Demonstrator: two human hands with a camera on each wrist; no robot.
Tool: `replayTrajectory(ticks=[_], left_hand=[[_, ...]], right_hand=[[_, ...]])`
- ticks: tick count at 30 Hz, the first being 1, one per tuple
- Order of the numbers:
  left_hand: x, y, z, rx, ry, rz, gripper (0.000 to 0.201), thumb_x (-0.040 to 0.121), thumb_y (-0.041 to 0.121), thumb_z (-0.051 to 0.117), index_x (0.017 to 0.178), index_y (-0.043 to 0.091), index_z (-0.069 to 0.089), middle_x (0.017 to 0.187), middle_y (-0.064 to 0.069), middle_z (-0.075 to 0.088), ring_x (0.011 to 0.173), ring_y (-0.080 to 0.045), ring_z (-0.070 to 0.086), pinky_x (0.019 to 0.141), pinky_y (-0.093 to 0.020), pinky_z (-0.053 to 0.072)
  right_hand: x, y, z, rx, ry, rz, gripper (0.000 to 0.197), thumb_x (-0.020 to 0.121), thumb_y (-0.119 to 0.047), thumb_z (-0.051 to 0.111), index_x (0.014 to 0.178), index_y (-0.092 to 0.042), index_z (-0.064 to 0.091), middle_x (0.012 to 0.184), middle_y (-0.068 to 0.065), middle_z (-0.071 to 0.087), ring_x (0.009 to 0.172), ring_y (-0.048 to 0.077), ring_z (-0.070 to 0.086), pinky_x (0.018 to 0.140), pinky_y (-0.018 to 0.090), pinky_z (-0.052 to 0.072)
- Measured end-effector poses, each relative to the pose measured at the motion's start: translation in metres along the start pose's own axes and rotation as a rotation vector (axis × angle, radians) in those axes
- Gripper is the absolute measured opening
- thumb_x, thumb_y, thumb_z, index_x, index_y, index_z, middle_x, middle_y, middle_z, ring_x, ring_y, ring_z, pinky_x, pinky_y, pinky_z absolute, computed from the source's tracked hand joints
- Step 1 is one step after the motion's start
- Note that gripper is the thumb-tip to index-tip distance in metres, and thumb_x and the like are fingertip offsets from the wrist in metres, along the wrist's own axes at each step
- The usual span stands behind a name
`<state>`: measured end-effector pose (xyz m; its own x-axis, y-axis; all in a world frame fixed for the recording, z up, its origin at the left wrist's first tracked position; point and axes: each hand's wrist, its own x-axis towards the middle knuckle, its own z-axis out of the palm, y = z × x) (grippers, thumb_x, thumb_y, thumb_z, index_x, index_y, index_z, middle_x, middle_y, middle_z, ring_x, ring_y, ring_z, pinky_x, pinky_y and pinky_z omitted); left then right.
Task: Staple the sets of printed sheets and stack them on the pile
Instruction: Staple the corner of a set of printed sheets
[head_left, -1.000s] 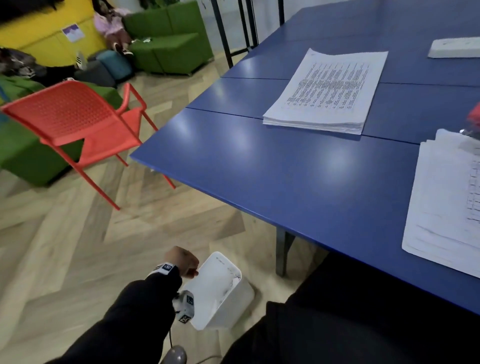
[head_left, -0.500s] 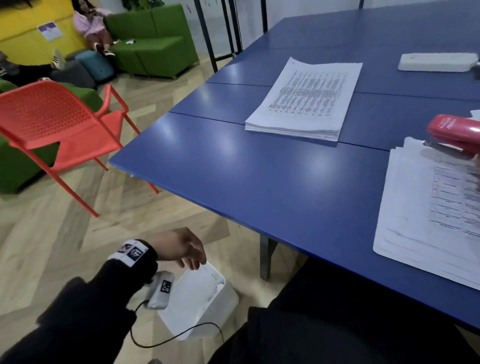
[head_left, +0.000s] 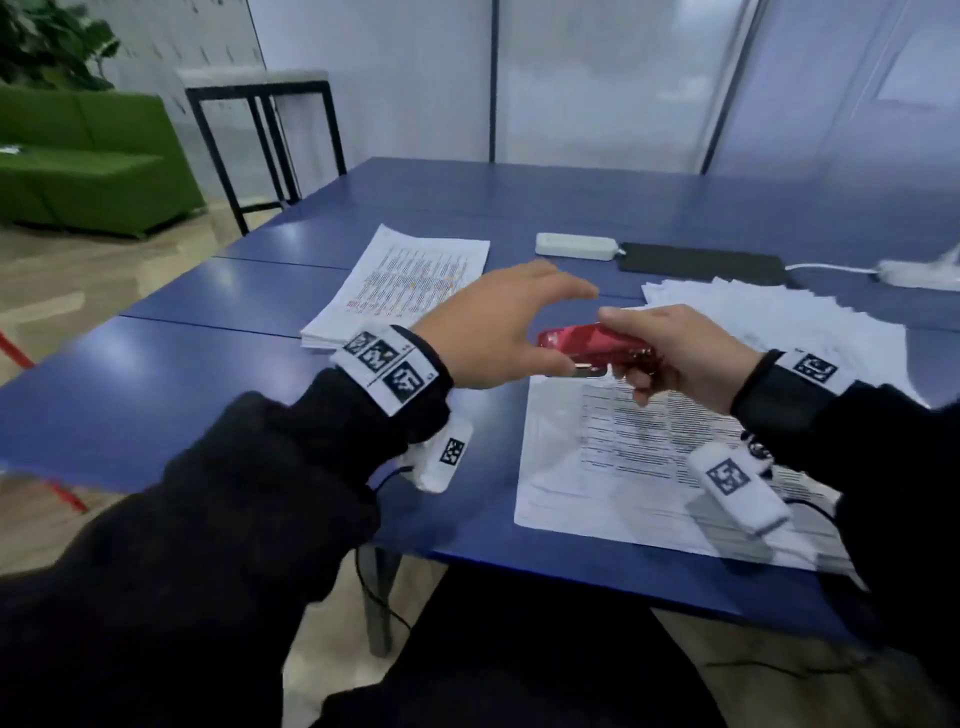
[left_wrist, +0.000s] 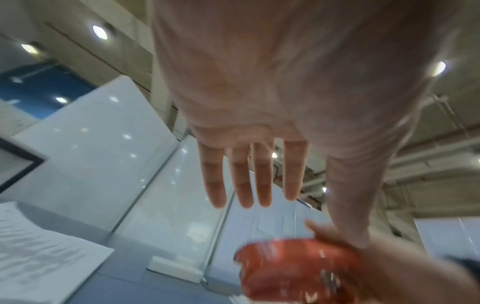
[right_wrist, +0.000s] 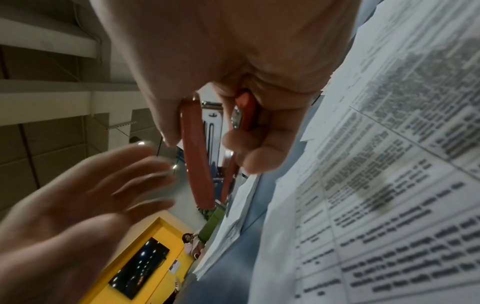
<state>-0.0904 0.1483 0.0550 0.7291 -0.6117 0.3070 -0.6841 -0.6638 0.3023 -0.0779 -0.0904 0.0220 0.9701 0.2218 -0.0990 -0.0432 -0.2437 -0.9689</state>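
Observation:
My right hand (head_left: 670, 348) grips a red stapler (head_left: 592, 343) above a set of printed sheets (head_left: 639, 447) lying near the table's front edge. The stapler's jaws are slightly apart in the right wrist view, where the stapler (right_wrist: 197, 164) runs between my thumb and curled fingers. My left hand (head_left: 519, 322) hovers open just left of the stapler's nose, fingers (left_wrist: 246, 176) straight, thumb beside the stapler (left_wrist: 293, 267); contact cannot be told. A neat pile of sheets (head_left: 410, 280) lies further back on the left.
The blue table (head_left: 208, 374) carries fanned loose sheets (head_left: 779, 317) at the right, a white power strip (head_left: 574, 246) and a flat black device (head_left: 701, 265) behind. A green sofa (head_left: 88, 156) and a black-framed stand (head_left: 265, 135) are off the left.
My left hand has risen from the white bin on the floor to the table and opened beside the stapler. The view swung from the floor to the table, bringing my right hand into sight.

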Motion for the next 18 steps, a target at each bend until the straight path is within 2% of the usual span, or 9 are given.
replayTrajectory(ticks=[1,3,5,7,10,11,13,16,18], left_hand=[[0.013,0.001,0.009,0.031,-0.026,0.022,0.064,0.083,0.039,0.083,0.141,0.026,0.059,0.129,0.002,0.063,0.118,-0.016,0.059,0.101,-0.026,0.045],[0.03,0.004,0.019,0.055,-0.037,0.026,0.044,0.083,0.039,0.077,0.124,0.026,0.067,0.112,0.003,0.069,0.106,-0.022,0.065,0.092,-0.038,0.052],[0.037,0.004,0.017,0.092,-0.052,-0.017,0.031,0.081,0.043,0.07,0.107,0.026,0.072,0.094,0.005,0.073,0.09,-0.022,0.067,0.08,-0.041,0.055],[0.035,-0.002,0.007,0.124,-0.099,-0.076,0.026,0.082,0.039,0.073,0.104,0.025,0.074,0.089,0.006,0.073,0.085,-0.02,0.066,0.079,-0.038,0.056],[0.019,-0.024,-0.012,0.221,-0.189,-0.191,0.024,0.081,0.031,0.08,0.104,0.024,0.075,0.089,0.007,0.072,0.085,-0.019,0.064,0.081,-0.035,0.054],[0.011,-0.033,-0.018,0.248,-0.219,-0.246,0.024,0.08,0.031,0.081,0.103,0.025,0.076,0.087,0.008,0.072,0.085,-0.017,0.064,0.081,-0.034,0.055],[-0.006,-0.052,-0.026,0.286,-0.266,-0.356,0.021,0.076,0.03,0.082,0.095,0.026,0.076,0.075,0.013,0.07,0.079,-0.012,0.065,0.076,-0.031,0.055],[-0.031,-0.076,-0.027,0.336,-0.326,-0.469,0.022,0.072,0.036,0.084,0.091,0.028,0.075,0.071,0.015,0.067,0.078,-0.011,0.065,0.074,-0.029,0.055],[-0.043,-0.085,-0.023,0.344,-0.348,-0.502,0.024,0.073,0.038,0.084,0.092,0.03,0.073,0.077,0.017,0.065,0.081,-0.011,0.063,0.074,-0.028,0.053]], right_hand=[[-0.002,-0.006,-0.001,0.01,-0.022,0.024,0.048,0.092,-0.045,0.069,0.098,0.003,0.071,0.071,0.017,0.058,0.05,0.02,0.045,0.048,0.032,0.049],[-0.007,-0.014,-0.003,0.021,-0.087,0.088,0.051,0.086,-0.051,0.069,0.095,-0.001,0.069,0.07,0.015,0.058,0.049,0.018,0.047,0.048,0.031,0.05],[-0.008,-0.016,-0.012,0.036,-0.15,0.155,0.062,0.08,-0.061,0.067,0.099,-0.002,0.067,0.075,0.015,0.063,0.054,0.019,0.055,0.052,0.032,0.054],[0.002,-0.012,-0.029,-0.006,-0.158,0.194,0.076,0.074,-0.073,0.069,0.103,-0.003,0.068,0.09,0.017,0.069,0.073,0.025,0.066,0.066,0.035,0.057],[0.023,-0.004,-0.065,-0.554,0.011,0.124,0.064,0.077,-0.073,0.072,0.104,-0.015,0.076,0.109,0.001,0.074,0.099,0.021,0.065,0.088,0.038,0.05],[0.027,-0.002,-0.076,-0.804,0.018,0.123,0.057,0.08,-0.068,0.074,0.11,-0.02,0.075,0.114,-0.003,0.071,0.104,0.019,0.062,0.095,0.037,0.048],[0.032,0.008,-0.092,-1.127,-0.037,0.211,0.064,0.074,-0.063,0.082,0.122,-0.024,0.068,0.119,-0.004,0.064,0.107,0.018,0.058,0.101,0.035,0.045],[0.035,0.017,-0.096,-1.22,-0.102,0.301,0.082,0.058,-0.066,0.089,0.123,-0.027,0.057,0.112,-0.008,0.055,0.105,0.018,0.055,0.096,0.035,0.045],[0.038,0.02,-0.094,-1.25,-0.125,0.29,0.101,0.036,-0.078,0.085,0.118,-0.029,0.055,0.108,-0.01,0.055,0.099,0.015,0.055,0.094,0.036,0.047]])
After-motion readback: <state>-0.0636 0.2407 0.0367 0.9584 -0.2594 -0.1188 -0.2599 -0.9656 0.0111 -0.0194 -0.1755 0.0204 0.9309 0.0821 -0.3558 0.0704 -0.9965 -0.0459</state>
